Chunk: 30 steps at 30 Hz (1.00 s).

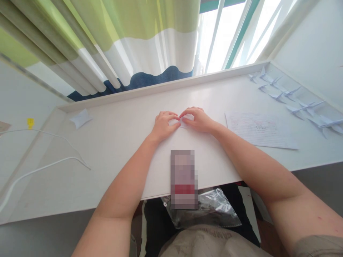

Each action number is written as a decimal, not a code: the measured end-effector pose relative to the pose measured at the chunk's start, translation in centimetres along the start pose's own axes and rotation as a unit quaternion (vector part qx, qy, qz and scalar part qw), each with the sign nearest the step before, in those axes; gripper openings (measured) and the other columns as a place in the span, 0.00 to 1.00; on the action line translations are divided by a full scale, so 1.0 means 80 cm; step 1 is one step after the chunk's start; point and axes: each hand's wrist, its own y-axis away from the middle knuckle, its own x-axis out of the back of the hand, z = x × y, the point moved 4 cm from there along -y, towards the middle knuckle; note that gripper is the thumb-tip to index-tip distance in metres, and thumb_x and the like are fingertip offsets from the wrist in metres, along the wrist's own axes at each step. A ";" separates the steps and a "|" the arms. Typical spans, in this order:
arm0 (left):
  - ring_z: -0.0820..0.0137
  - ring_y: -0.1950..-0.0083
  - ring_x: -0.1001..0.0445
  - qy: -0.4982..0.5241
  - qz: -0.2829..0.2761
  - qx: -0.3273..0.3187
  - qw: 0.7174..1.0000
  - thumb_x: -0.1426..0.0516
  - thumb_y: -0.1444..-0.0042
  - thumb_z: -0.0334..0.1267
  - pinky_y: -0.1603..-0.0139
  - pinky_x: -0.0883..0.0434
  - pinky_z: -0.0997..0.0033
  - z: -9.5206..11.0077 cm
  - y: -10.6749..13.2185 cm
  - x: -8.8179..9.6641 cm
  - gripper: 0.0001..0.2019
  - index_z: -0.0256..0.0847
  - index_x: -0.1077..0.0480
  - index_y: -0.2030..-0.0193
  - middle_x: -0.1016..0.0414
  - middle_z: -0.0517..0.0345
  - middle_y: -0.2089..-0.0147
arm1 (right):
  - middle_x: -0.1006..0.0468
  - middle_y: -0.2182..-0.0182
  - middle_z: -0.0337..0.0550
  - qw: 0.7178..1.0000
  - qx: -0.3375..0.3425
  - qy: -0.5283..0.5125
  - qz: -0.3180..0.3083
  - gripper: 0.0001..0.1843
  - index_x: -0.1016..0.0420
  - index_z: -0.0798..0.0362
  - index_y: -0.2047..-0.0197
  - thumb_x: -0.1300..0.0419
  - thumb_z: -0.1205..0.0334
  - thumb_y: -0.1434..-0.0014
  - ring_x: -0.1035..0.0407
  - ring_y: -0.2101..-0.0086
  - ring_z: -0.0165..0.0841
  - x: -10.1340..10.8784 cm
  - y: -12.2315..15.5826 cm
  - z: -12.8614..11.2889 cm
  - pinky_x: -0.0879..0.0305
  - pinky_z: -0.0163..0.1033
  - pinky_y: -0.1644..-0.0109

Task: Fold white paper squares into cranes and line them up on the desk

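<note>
Hands meeting over a small white folded paper piece (185,122) at the middle of a long white desk (120,142).

Head view: the left hand (163,125) has its fingers curled in, tips pressing the paper's left edge down, while the right hand (197,120) closes thumb and forefinger on its right side. The paper lies between the two sets of fingertips, its long axis running left to right, both hands equally near. A pixelated upright phone (184,178) sits just nearer the body. A lined white paper sheet (259,131) lies to the right, and a row of folded white paper cranes (294,103) lines the far right edge. Another small folded white paper (80,118) and a thin white cable (43,167) lie well apart on the left.
</note>
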 end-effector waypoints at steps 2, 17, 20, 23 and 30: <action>0.54 0.29 0.28 0.003 -0.001 -0.001 1.000 0.33 0.33 0.42 0.21 0.36 0.47 0.000 0.000 0.000 0.09 0.53 0.14 0.48 0.14 0.58 0.37 | 0.10 0.52 0.42 1.000 0.004 0.005 0.014 0.11 0.13 0.43 0.54 0.38 0.60 0.32 0.20 0.46 0.47 0.001 -0.002 -0.001 0.40 0.58 0.27; 0.53 0.30 0.27 -0.001 -0.004 0.000 1.000 0.33 0.34 0.43 0.20 0.35 0.47 -0.006 0.000 -0.003 0.10 0.53 0.13 0.48 0.14 0.57 0.37 | 0.11 0.49 0.47 0.999 0.013 0.042 -0.008 0.12 0.11 0.44 0.54 0.38 0.59 0.31 0.21 0.45 0.50 0.000 -0.003 0.011 0.39 0.60 0.30; 0.53 0.30 0.26 -0.001 -0.003 -0.003 1.000 0.33 0.34 0.43 0.21 0.35 0.47 -0.005 0.001 -0.003 0.09 0.53 0.13 0.49 0.14 0.57 0.38 | 0.11 0.51 0.45 0.999 0.024 0.042 -0.009 0.11 0.12 0.44 0.56 0.38 0.62 0.31 0.20 0.48 0.47 0.004 -0.002 0.008 0.40 0.58 0.29; 0.53 0.30 0.26 0.002 -0.001 -0.005 1.000 0.33 0.33 0.44 0.21 0.35 0.46 -0.005 0.001 -0.002 0.09 0.53 0.13 0.48 0.14 0.57 0.38 | 0.10 0.52 0.44 0.998 0.035 0.043 -0.005 0.10 0.13 0.45 0.58 0.38 0.64 0.32 0.19 0.50 0.46 0.005 -0.001 0.006 0.41 0.58 0.28; 0.53 0.31 0.25 0.005 0.002 -0.026 1.000 0.33 0.32 0.43 0.22 0.34 0.44 -0.005 0.001 -0.003 0.10 0.53 0.13 0.46 0.14 0.56 0.38 | 0.10 0.53 0.45 0.998 0.053 0.039 0.005 0.14 0.13 0.45 0.54 0.40 0.66 0.33 0.19 0.49 0.46 0.003 -0.001 0.010 0.38 0.58 0.30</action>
